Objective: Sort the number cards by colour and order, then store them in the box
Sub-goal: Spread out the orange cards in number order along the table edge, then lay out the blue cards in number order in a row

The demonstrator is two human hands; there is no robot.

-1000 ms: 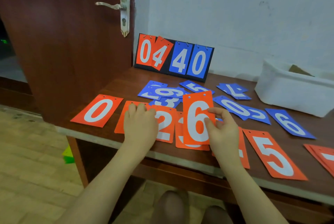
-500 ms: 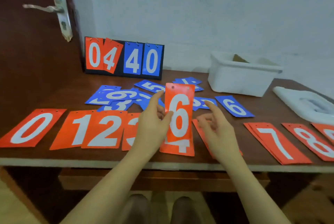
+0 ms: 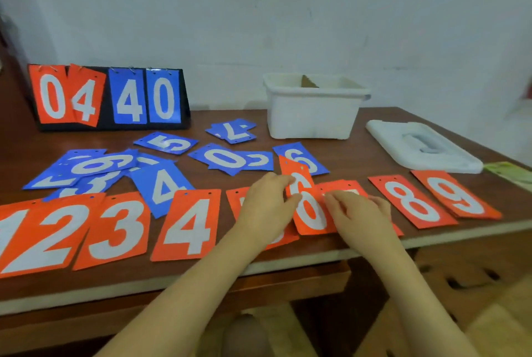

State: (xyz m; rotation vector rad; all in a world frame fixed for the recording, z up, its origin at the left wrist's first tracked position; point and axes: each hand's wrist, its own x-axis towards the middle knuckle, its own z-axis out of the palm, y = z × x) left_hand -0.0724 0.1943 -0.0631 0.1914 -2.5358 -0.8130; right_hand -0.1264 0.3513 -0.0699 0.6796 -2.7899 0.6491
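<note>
Orange number cards run in a row along the table's front edge: 2 (image 3: 49, 235), 3 (image 3: 115, 230), 4 (image 3: 188, 224), then 8 (image 3: 411, 201) and 9 (image 3: 457, 195) to the right. My left hand (image 3: 267, 204) pinches the left edge of the orange 6 card (image 3: 309, 210), which lies slanted in the gap and hides most of the card under my palm. My right hand (image 3: 357, 212) rests with flat fingers on the orange 7 card (image 3: 342, 187), its fingertips at the 6's right edge. Blue cards (image 3: 227, 158) lie scattered behind the row. The white box (image 3: 313, 115) stands open at the back.
The box's white lid (image 3: 423, 146) lies at the right, near the table's side edge. A flip scoreboard (image 3: 109, 97) showing 04 and 40 stands at the back left against the wall. A green paper (image 3: 509, 172) lies at the far right edge.
The orange 6 card, held upright over the 4 before, has come down to the right between the 5 and the 7. My view has swung right, away from the door.
</note>
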